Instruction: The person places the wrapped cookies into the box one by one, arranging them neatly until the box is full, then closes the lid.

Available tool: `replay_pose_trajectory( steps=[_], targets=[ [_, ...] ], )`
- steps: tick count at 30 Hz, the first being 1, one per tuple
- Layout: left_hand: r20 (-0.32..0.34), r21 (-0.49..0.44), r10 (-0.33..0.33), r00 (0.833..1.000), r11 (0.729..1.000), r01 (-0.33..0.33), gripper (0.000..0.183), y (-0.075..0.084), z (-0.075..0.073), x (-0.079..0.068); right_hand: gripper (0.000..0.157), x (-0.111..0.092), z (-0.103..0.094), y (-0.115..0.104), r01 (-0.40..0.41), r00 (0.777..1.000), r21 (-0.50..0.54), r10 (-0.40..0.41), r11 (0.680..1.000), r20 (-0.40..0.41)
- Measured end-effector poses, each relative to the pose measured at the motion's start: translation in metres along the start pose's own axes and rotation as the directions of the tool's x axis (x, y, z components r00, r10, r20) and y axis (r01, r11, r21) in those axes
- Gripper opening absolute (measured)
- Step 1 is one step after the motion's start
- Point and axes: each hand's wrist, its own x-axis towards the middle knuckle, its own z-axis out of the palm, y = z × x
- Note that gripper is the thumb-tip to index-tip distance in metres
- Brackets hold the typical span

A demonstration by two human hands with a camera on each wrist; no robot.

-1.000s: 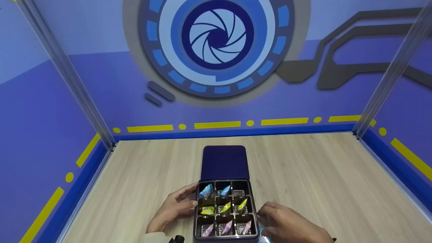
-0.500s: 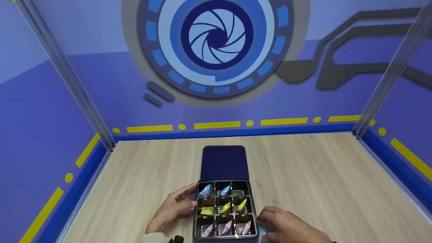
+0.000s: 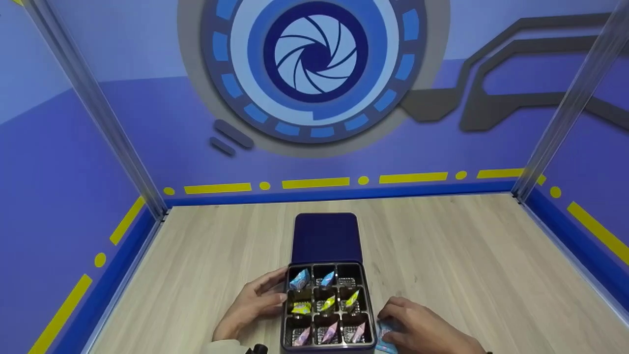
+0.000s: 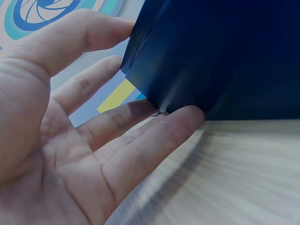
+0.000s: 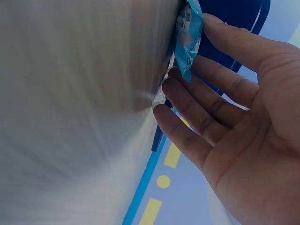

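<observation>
A dark blue tin [image 3: 328, 348] stands open on the table, its black insert divided into several compartments. Blue candies [image 3: 300, 279] lie in the back row, yellow ones [image 3: 328, 303] in the middle and pink ones [image 3: 330, 333] in front; the back-right compartment shows its bare bottom. With fairly straight fingers, my left hand [image 3: 255, 300] rests against the tin's left side. Right of the tin, my right hand [image 3: 417, 327] pinches a blue-wrapped candy [image 5: 188, 40] between thumb and index finger, close over the table. The other fingers reach down near the tabletop.
The tin's lid [image 3: 327, 238] lies back behind it. Wood-grain table [image 3: 452, 246] extends around the tin. Blue printed panels [image 3: 147, 137] enclose it at the back and both sides, with metal posts [image 3: 565, 118] at the corners.
My right hand has shifted slightly away from the tin, and more of the blue candy shows under its fingers. The left hand and the tin have stayed in place.
</observation>
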Motion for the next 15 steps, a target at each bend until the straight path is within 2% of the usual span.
replay_pose_trajectory(
  steps=[8,15],
  targets=[
    [-0.017,-0.003,-0.017,1.000,1.000,0.017,0.068,0.0011,0.0007,-0.0004,0.022,-0.0003,-0.0020,0.0060,0.010,0.998,-0.066,-0.014,0.998,-0.057],
    [-0.013,-0.006,-0.004,1.000,1.000,0.004,0.069,0.0000,0.0010,-0.0006,0.019,-0.0013,-0.0040,0.0085,-0.019,0.997,-0.093,0.011,0.995,-0.079]
  ],
)
